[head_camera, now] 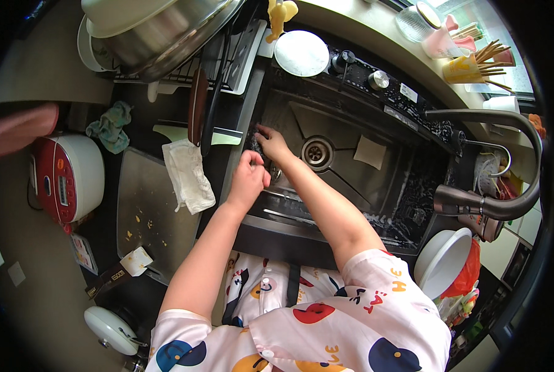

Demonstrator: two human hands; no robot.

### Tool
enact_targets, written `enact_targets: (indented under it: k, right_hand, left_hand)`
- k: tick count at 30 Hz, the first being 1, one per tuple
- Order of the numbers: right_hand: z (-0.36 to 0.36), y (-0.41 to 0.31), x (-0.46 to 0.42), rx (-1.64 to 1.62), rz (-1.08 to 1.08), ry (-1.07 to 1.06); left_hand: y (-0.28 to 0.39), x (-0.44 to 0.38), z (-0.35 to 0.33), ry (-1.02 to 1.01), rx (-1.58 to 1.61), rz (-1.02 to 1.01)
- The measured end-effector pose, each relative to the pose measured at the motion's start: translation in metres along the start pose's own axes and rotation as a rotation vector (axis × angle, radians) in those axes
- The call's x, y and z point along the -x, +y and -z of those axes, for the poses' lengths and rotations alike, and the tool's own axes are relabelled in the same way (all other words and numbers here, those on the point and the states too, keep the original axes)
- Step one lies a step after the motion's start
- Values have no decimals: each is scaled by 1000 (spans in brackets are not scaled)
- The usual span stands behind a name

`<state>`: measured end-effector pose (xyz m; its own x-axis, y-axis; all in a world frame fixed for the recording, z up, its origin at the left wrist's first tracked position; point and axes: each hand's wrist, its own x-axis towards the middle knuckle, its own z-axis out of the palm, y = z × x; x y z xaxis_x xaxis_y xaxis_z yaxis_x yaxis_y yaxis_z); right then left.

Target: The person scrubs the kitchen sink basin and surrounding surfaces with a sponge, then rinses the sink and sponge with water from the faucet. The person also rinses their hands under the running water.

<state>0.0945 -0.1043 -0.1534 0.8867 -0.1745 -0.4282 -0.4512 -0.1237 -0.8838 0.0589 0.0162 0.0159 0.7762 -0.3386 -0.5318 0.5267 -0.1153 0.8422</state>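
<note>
My right hand (272,142) reaches across to the left inner wall of the dark sink (277,221), its fingertips at a foamy wet patch (254,139). Close below it is my left hand (250,179), fingers curled, over the sink's left edge; whether either hand holds anything cannot be made out. A small shiny thing (276,173), unclear in kind, shows beside my left fingers. The round drain (317,153) lies right of my hands, with a beige square piece (370,152) on the sink floor beyond it. Foam streaks the sink's right part.
A folded white cloth (188,176) lies left of the sink, by a cutting board (158,209) with yellow scraps. A dish rack (177,69) holds a steel bowl (165,37) and a knife (198,107). The faucet (514,116) arches at the right; a white basin (444,262) stands nearer.
</note>
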Motion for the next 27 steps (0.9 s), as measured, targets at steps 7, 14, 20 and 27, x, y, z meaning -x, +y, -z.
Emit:
enact_targets:
  k: [7,14,20,27]
  right_hand:
    - [-8,-6,6,-73,-64,31]
    - [-7,-15,8,-51,-107,56]
    - [-10,-19,11,15,-81,130]
    - [11,-44,-43,-59,153,335]
  left_hand:
    - [22,-20,8,-116,402,236]
    - [22,-27,12,-74,438,216]
    - [34,-30,23,94,522,146]
    - [46,-27,48,217,623,123]
